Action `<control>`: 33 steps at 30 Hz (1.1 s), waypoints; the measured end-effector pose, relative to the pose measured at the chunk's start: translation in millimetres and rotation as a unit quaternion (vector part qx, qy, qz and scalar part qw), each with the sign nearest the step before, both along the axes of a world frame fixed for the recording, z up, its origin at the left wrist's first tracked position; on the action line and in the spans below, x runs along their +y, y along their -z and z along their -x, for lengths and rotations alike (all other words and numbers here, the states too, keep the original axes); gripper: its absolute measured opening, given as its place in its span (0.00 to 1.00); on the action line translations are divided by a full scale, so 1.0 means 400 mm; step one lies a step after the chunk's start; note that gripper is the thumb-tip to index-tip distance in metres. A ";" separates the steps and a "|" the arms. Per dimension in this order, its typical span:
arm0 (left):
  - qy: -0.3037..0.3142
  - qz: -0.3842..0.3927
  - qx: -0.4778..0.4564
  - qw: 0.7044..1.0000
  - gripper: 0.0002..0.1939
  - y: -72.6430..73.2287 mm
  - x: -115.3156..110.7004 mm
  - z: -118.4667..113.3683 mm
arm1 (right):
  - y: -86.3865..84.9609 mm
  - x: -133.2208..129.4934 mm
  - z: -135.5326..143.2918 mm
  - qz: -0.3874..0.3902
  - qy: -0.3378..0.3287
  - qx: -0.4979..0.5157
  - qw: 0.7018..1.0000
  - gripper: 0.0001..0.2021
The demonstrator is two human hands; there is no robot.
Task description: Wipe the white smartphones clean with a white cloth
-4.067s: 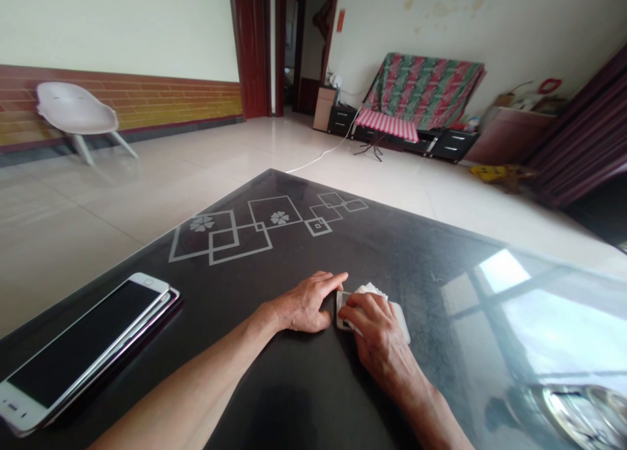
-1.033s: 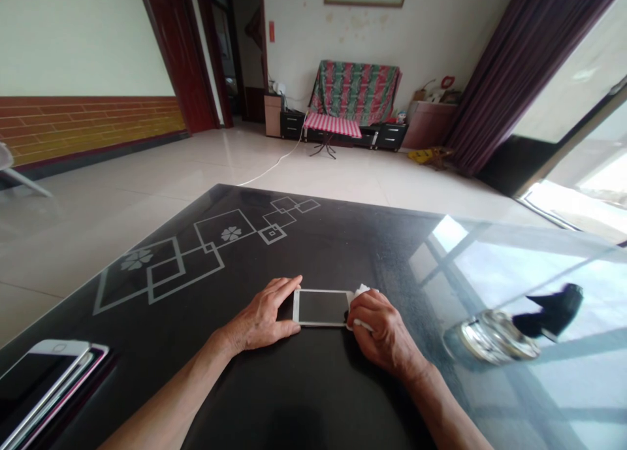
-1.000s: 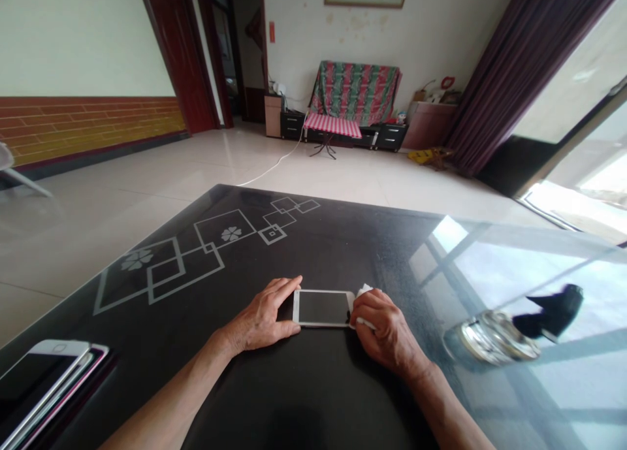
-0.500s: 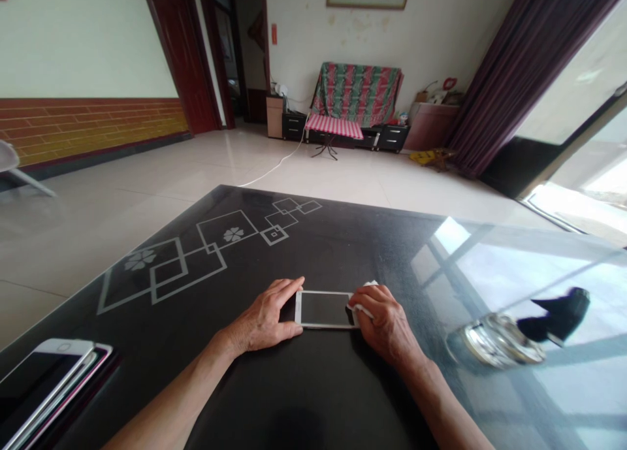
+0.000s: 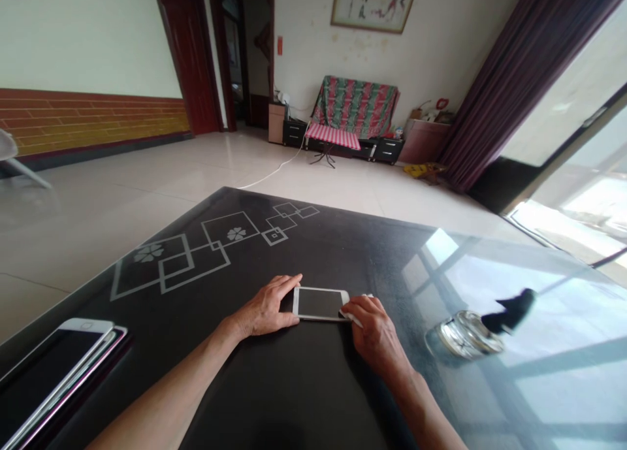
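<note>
A white-framed smartphone (image 5: 321,304) lies flat, screen up, on the dark glossy table (image 5: 274,378). My left hand (image 5: 269,308) holds its left end, with the thumb at the near corner and the fingers at the far corner. Bunched under the curled fingers of my right hand (image 5: 369,321) is a white tissue (image 5: 353,318), pressed at the phone's right end. Only small parts of the tissue show, and the hand hides some of that edge.
On the table's left lies a stack of smartphones (image 5: 63,371). To the right stands a clear glass container (image 5: 465,336) with a black object (image 5: 509,311) at its top. Beyond the table are a small stand with a striped pink cover (image 5: 333,135) and a purple curtain (image 5: 499,78).
The view has tilted up and shifted slightly. My right hand with the tissue has slid a little toward the near right corner of the phone. My left hand keeps its hold.
</note>
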State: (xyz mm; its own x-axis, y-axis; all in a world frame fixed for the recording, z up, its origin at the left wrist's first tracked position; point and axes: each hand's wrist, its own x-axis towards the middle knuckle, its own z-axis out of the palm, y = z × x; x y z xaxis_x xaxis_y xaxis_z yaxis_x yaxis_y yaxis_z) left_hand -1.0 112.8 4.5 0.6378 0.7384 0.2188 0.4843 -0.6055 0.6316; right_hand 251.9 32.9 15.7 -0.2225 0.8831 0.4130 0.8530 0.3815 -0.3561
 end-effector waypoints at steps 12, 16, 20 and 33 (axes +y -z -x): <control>-0.004 0.011 0.005 1.000 0.44 0.003 0.000 0.000 | 0.025 0.046 0.005 -0.021 0.042 -0.007 0.999 0.15; -0.008 0.021 0.009 1.000 0.44 -0.003 -0.003 -0.001 | 0.028 0.090 0.001 -0.016 0.047 -0.007 0.999 0.16; -0.009 0.021 0.010 1.000 0.44 -0.004 -0.003 -0.002 | 0.029 0.104 0.007 -0.011 0.049 -0.008 0.999 0.16; -0.006 -0.008 -0.002 1.000 0.44 0.007 -0.002 0.000 | 0.008 0.116 0.089 -0.006 -0.007 -0.020 1.000 0.17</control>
State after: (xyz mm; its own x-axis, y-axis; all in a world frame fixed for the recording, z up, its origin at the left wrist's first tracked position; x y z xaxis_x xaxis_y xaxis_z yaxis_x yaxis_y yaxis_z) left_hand -1.1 112.0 1.7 0.6288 0.7419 0.2328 0.4892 -0.6101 0.6233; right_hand 216.4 79.4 12.6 -0.2518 0.8745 0.4145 0.8607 0.3982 -0.3173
